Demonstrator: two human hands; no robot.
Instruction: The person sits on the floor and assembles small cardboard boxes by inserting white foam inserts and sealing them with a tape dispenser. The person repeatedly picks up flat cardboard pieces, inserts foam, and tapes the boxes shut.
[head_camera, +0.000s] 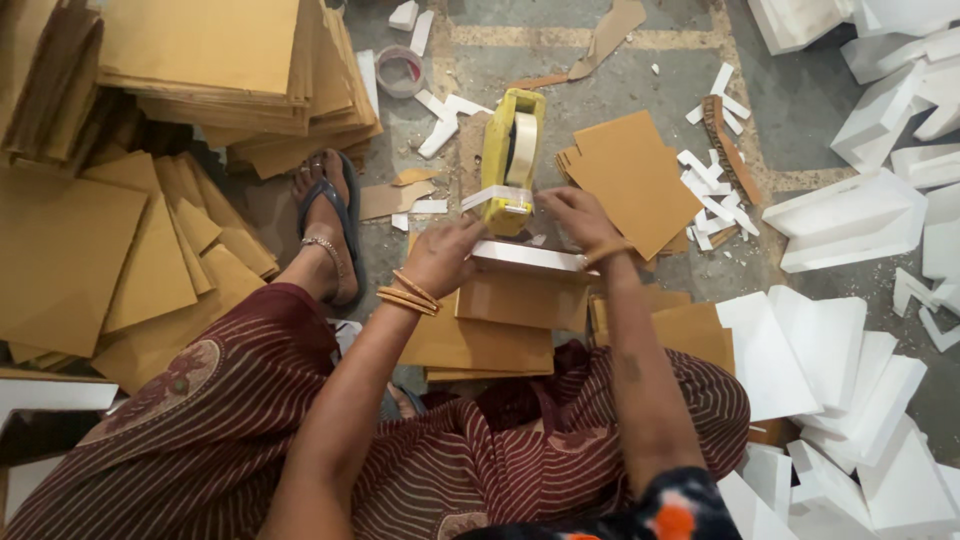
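My left hand (440, 255) grips the left end of a flat cardboard-and-white-foam piece (525, 285) that rests on my lap. My right hand (572, 215) reaches over that piece's far edge, fingers pinching a strip of tape (495, 195) pulled from the yellow tape dispenser (513, 155). The dispenser stands on the floor just beyond both hands, its tape roll showing. Several brown cardboard sheets (480, 345) lie stacked under the held piece.
Tall stacks of brown cardboard (230, 70) fill the upper left, with loose sheets (90, 260) at the left. White foam slabs (850, 215) crowd the right side. A sandalled foot (328, 225) rests on the floor. Foam scraps (715, 190) and a small tub (400, 70) litter the floor.
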